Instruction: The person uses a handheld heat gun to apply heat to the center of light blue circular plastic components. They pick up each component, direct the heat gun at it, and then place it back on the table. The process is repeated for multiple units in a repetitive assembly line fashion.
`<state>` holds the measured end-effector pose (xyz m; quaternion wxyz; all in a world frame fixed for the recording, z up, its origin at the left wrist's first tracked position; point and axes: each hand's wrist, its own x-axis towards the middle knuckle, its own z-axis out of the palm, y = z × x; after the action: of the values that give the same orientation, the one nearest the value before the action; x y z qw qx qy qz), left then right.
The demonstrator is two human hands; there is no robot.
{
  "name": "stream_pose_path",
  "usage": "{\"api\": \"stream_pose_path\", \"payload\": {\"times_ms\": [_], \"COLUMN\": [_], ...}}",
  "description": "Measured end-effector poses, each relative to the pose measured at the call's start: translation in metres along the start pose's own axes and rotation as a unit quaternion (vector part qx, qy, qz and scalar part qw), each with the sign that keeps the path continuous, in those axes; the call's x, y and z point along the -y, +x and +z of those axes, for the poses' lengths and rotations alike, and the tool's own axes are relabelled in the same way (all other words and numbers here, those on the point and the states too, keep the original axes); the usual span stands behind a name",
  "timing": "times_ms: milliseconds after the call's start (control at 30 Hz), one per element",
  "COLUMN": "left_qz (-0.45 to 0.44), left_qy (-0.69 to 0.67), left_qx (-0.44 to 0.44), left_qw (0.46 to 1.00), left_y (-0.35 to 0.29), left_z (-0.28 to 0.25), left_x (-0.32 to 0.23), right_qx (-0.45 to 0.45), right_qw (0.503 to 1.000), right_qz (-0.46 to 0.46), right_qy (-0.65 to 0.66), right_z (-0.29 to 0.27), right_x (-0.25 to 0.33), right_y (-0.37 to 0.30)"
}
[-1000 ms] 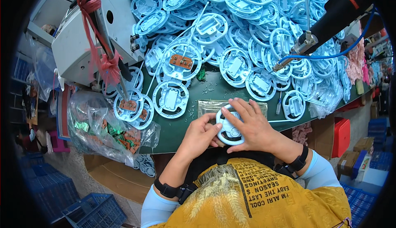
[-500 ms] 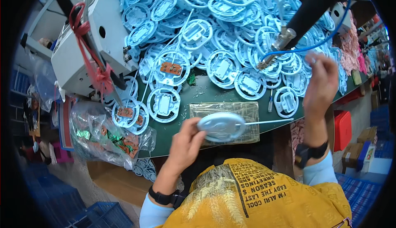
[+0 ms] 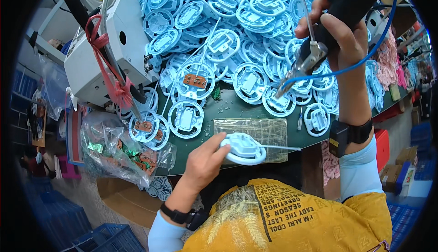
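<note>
My left hand (image 3: 203, 163) pinched the left rim of the wheel (image 3: 244, 146) at the block (image 3: 264, 129), rod (image 3: 283, 148) pointing right, while my right hand (image 3: 347, 42) gripped the driver (image 3: 325, 37), its tip beyond and right of the wheel.

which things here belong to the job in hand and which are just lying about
Likely in the job:
blue ring-shaped part, in left hand
black metal-tipped tool, in right hand
pile of similar parts
brown boards, some set in parts

Apparently just lying about:
blue crate
pink material at right
cardboard boxes at right
</note>
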<state>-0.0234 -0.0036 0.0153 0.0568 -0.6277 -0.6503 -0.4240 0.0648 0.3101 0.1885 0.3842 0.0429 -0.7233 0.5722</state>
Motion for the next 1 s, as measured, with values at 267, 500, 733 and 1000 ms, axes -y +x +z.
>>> {"api": "stream_pose_path", "payload": {"times_ms": [267,500,733,1000], "left_qz": [-0.064,-0.121,-0.131,-0.13], "left_qy": [0.047,0.035,0.048,0.03], "left_qx": [0.039,0.079,0.089,0.087], "left_qw": [0.996,0.989,0.986,0.987], "left_y": [-0.008,-0.011,-0.008,0.012], "left_z": [0.018,0.028,0.025,0.026], "left_x": [-0.005,-0.008,-0.008,-0.001], "right_qx": [0.049,0.017,-0.015,-0.021], "right_qw": [0.993,0.996,0.998,0.998], "right_qz": [-0.041,-0.046,-0.005,0.003], "right_qy": [0.103,0.075,0.059,0.058], "right_z": [0.061,0.09,0.095,0.101], "right_x": [0.013,0.006,0.001,-0.002], "right_y": [-0.008,-0.016,-0.02,-0.02]}}
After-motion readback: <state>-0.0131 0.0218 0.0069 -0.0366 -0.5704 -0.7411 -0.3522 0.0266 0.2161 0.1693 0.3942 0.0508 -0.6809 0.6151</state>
